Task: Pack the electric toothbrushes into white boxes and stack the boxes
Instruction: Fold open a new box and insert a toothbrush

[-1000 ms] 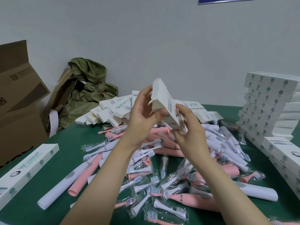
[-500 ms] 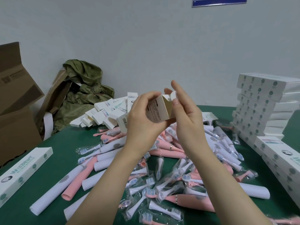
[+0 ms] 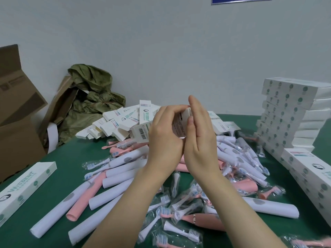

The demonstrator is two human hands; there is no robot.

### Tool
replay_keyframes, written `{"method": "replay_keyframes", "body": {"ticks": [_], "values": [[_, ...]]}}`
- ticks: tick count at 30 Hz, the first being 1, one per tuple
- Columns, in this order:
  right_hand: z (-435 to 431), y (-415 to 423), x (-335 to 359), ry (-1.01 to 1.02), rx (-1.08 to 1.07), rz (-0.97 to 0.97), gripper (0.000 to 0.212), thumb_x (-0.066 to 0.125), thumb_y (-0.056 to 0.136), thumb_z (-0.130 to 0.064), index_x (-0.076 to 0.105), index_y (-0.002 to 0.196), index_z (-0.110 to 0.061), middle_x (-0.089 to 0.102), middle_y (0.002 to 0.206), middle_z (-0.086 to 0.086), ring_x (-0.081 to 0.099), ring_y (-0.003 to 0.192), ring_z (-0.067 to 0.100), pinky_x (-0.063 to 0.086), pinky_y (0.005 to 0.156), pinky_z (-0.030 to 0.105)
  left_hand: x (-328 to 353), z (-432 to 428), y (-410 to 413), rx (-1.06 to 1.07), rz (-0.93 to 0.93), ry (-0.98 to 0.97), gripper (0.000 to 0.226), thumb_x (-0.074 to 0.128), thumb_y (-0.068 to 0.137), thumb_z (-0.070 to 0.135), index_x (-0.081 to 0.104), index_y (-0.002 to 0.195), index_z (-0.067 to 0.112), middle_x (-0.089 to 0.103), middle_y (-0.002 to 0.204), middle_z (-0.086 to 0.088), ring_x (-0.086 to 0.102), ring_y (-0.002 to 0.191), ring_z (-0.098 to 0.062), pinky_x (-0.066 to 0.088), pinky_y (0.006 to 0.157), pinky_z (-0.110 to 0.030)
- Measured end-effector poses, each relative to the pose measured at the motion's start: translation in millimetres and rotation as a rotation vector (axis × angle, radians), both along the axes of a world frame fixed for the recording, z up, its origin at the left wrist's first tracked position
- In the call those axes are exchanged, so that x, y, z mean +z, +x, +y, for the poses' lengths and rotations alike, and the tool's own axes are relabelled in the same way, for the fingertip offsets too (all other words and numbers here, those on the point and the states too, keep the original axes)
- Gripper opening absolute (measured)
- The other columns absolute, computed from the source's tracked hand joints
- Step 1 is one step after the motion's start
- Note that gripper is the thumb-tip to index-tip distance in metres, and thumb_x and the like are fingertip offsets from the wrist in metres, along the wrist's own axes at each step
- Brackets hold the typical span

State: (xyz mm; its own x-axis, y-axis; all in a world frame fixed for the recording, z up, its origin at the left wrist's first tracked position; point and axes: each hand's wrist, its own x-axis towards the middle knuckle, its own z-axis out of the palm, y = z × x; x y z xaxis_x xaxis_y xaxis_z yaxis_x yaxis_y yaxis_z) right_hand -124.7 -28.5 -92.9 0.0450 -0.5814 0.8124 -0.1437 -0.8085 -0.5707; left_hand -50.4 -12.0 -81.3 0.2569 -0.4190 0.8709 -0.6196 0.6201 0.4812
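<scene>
My left hand (image 3: 163, 133) grips a white toothbrush box (image 3: 180, 122) held up over the table, fingers curled over its top. My right hand (image 3: 200, 138) lies flat against the box's near end, fingers straight and pointing up. Most of the box is hidden between the two hands. Below them spreads a heap of pink and white toothbrush handles (image 3: 125, 169) and bagged brush heads (image 3: 179, 208). Flat and folded empty boxes (image 3: 118, 122) are piled behind. A tall stack of packed boxes (image 3: 286, 111) rises at the right.
One closed box (image 3: 26, 187) lies at the left on the green table (image 3: 59, 163). Brown cartons (image 3: 16, 111) and a crumpled green bag (image 3: 93, 97) stand at the back left against the wall. More packed boxes (image 3: 309, 178) line the right edge.
The box has been tipped from upright to end-on toward me and lowered. My right hand moved from pinching its lower end to lying flat against the end with straight fingers.
</scene>
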Motion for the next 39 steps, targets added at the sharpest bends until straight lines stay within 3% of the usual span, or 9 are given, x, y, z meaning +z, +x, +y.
{"method": "replay_keyframes", "body": {"ticks": [7,11,15,19,24,28,31,33,39], "values": [[1,-6,1,-0.021,0.004,0.241,0.054,0.018,0.093,-0.049,0.000,0.141,-0.035,0.006,0.151,-0.016,0.002,0.140,-0.008,0.002,0.113,0.011,2,-1,2,-0.041,0.007,-0.003,0.027,0.057,0.078,0.010,0.059,0.098,0.028,0.056,0.091,0.017,0.049,0.088,0.010,0.037,0.077,-0.006],[-5,-21,2,0.222,0.150,-0.291,0.035,0.030,0.097,-0.045,0.038,0.130,-0.040,0.043,0.134,-0.027,0.041,0.127,-0.006,0.036,0.107,0.019,10,0,12,-0.177,0.140,-0.078,0.054,0.083,0.065,0.018,0.050,0.107,0.030,0.056,0.104,0.008,0.054,0.101,-0.005,0.045,0.093,-0.024],[-20,-36,-12,0.760,0.111,-0.297,0.020,0.043,0.097,-0.044,0.049,0.108,-0.029,0.056,0.112,-0.016,0.053,0.114,0.012,0.040,0.091,0.032,23,5,43,-0.480,0.467,-0.210,0.063,0.081,0.070,0.021,0.040,0.118,0.025,0.055,0.105,0.003,0.057,0.097,-0.007,0.048,0.087,-0.028],[-26,-37,-19,1.029,0.611,-0.614,0.035,0.049,0.095,-0.042,0.059,0.108,-0.011,0.072,0.106,0.007,0.069,0.097,0.022,0.056,0.079,0.034,12,3,65,-0.793,0.682,-0.041,0.070,0.082,0.058,0.045,0.049,0.117,0.027,0.059,0.112,-0.002,0.061,0.096,-0.011,0.052,0.086,-0.034],[-30,-43,-24,1.025,0.446,-0.755,0.018,0.054,0.095,-0.015,0.059,0.104,-0.001,0.073,0.085,0.012,0.071,0.064,0.019,0.059,0.063,0.029,-15,-5,76,-0.567,0.769,0.250,0.071,0.074,0.073,0.029,0.042,0.136,0.018,0.049,0.139,-0.007,0.050,0.126,-0.018,0.050,0.092,-0.025],[-31,-42,-29,0.856,0.165,-0.632,0.034,0.060,0.091,-0.017,0.048,0.122,-0.008,0.066,0.111,0.009,0.070,0.089,0.016,0.058,0.082,0.035,-26,-5,71,0.026,0.275,0.148,0.049,0.066,0.084,0.004,0.048,0.127,0.018,0.046,0.132,-0.003,0.043,0.124,-0.011,0.032,0.092,-0.001],[-23,-33,-24,0.793,0.213,-0.538,0.024,0.055,0.095,-0.023,0.054,0.116,-0.012,0.069,0.101,0.004,0.070,0.084,0.017,0.058,0.073,0.030,-18,0,45,-0.032,-0.184,0.197,0.051,0.067,0.079,0.032,0.043,0.123,0.035,0.043,0.127,0.018,0.039,0.122,-0.001,0.032,0.101,-0.017],[-15,-26,-21,0.752,0.258,-0.503,0.019,0.047,0.099,-0.027,0.060,0.088,-0.018,0.064,0.079,-0.001,0.063,0.068,0.016,0.053,0.060,0.026,-16,-2,31,-0.062,-0.410,0.219,0.057,0.067,0.075,0.042,0.041,0.124,0.029,0.040,0.136,0.013,0.034,0.128,-0.004,0.031,0.106,-0.028],[-5,-27,-14,0.687,0.400,-0.581,0.041,0.043,0.102,-0.021,0.070,0.070,-0.023,0.065,0.072,0.004,0.064,0.068,0.015,0.052,0.058,0.025,-6,-10,18,-0.254,-0.433,0.198,0.023,0.059,0.091,0.018,0.047,0.110,0.023,0.042,0.134,0.000,0.038,0.121,0.004,0.036,0.103,-0.022]]}}
